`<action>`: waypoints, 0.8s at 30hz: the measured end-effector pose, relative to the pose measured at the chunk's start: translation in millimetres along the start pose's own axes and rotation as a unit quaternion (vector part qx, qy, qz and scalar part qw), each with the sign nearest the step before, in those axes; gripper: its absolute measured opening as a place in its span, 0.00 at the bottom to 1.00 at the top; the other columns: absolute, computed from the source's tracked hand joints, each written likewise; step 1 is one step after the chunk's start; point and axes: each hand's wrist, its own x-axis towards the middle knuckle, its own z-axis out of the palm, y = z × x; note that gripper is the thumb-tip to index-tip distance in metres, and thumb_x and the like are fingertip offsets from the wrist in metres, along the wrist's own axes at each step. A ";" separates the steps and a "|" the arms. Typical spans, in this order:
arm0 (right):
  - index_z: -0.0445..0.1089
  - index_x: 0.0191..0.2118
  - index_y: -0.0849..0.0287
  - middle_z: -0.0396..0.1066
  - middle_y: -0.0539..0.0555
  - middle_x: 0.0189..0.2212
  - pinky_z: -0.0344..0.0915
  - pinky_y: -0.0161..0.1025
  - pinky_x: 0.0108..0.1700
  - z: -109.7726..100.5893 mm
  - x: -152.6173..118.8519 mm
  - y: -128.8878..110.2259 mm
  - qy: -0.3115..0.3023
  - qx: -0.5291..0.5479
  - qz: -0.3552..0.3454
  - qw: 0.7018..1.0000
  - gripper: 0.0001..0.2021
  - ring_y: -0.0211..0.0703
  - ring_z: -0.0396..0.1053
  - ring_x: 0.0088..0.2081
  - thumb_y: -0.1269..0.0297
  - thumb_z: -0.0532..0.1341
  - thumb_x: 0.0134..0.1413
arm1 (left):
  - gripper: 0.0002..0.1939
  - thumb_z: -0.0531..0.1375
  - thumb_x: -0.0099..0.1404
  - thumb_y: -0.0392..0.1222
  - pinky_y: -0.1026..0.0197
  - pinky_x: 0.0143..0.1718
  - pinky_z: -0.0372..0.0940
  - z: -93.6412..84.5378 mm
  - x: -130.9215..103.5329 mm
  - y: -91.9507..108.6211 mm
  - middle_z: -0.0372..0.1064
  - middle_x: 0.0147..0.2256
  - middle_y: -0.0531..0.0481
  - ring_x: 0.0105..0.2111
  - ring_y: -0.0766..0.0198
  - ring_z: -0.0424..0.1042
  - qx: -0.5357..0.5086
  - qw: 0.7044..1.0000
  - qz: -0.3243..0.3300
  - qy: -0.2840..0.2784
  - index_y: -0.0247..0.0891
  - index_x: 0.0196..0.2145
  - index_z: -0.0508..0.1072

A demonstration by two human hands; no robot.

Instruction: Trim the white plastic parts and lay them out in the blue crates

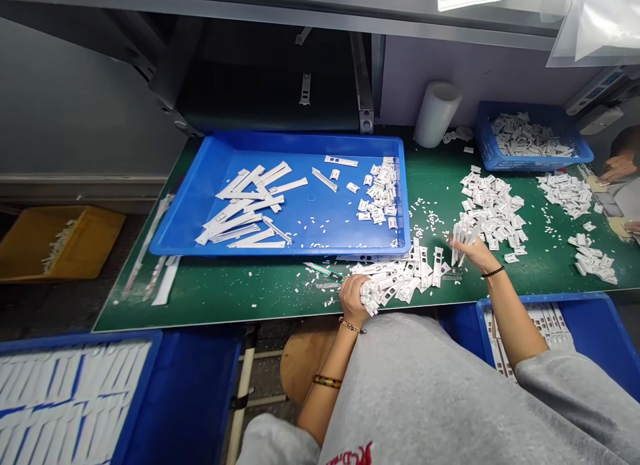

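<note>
My left hand (354, 299) is closed around small white plastic pieces (370, 295) at the green table's front edge. A pile of long white parts (403, 278) spreads beside it to the right. A green cutter (324, 271) lies just behind that hand. Farther right, my right hand (475, 251) grips a bundle of long white strips (465, 237), held upright over the table. Behind the right hand is a heap of small white pieces (493, 208).
A blue tray (280, 250) holds long strips and small pieces. Behind stand a white roll (437, 115) and a blue basket (530, 159). Another person's hands (619, 168) are at the far right. Blue bins (185, 391) flank me below the green table (215, 291).
</note>
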 end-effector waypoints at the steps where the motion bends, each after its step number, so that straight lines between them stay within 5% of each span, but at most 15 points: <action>1: 0.66 0.40 0.57 0.73 0.55 0.33 0.69 0.43 0.36 -2.6 -4.1 -0.2 -0.001 -0.028 -0.018 0.999 0.16 0.48 0.72 0.33 0.49 0.58 0.55 | 0.04 0.59 0.64 0.40 0.57 0.35 0.65 0.0 -0.3 -0.4 0.73 0.31 0.48 0.31 0.58 0.72 -0.001 1.000 0.000 0.000 0.38 0.36 0.71; 6: 0.70 0.39 0.57 0.72 0.56 0.34 0.63 0.45 0.39 -14.4 -25.9 -10.7 -0.088 -0.181 -0.147 0.969 0.08 0.50 0.69 0.35 0.62 0.61 0.53 | 0.05 0.59 0.64 0.41 0.56 0.35 0.65 1.4 -2.1 -1.7 0.73 0.31 0.47 0.31 0.58 0.73 -0.006 1.000 -0.006 -0.003 0.38 0.36 0.71; 10: 0.72 0.50 0.55 0.73 0.58 0.39 0.60 0.44 0.43 -9.9 -24.7 -17.2 -0.190 -0.266 -0.252 0.911 0.19 0.50 0.69 0.39 0.75 0.57 0.52 | 0.05 0.59 0.64 0.42 0.57 0.35 0.66 1.8 -2.8 -2.1 0.73 0.30 0.48 0.30 0.59 0.73 -0.003 1.000 -0.010 -0.006 0.39 0.34 0.71; 15: 0.74 0.46 0.54 0.74 0.56 0.37 0.60 0.42 0.42 5.5 -6.3 -13.3 -0.258 -0.302 -0.327 0.857 0.17 0.46 0.68 0.38 0.77 0.58 0.53 | 0.06 0.59 0.65 0.43 0.56 0.34 0.66 0.7 -2.1 -1.6 0.73 0.30 0.47 0.30 0.59 0.73 0.000 1.000 -0.010 -0.008 0.39 0.34 0.71; 19: 0.73 0.42 0.55 0.74 0.57 0.37 0.62 0.43 0.43 3.8 -2.2 -8.6 -0.229 -0.304 -0.337 0.861 0.09 0.47 0.69 0.38 0.70 0.59 0.57 | 0.06 0.59 0.65 0.44 0.56 0.34 0.66 -0.2 -1.7 -2.0 0.73 0.30 0.48 0.30 0.59 0.73 -0.014 1.000 -0.006 0.001 0.39 0.35 0.71; 24: 0.70 0.40 0.57 0.72 0.61 0.40 0.65 0.45 0.40 -7.0 -9.3 3.6 -0.100 -0.297 -0.281 0.907 0.06 0.51 0.70 0.39 0.64 0.58 0.59 | 0.03 0.60 0.65 0.40 0.56 0.32 0.67 -4.3 5.5 1.1 0.72 0.29 0.48 0.29 0.59 0.72 -0.055 0.998 0.007 0.029 0.38 0.36 0.70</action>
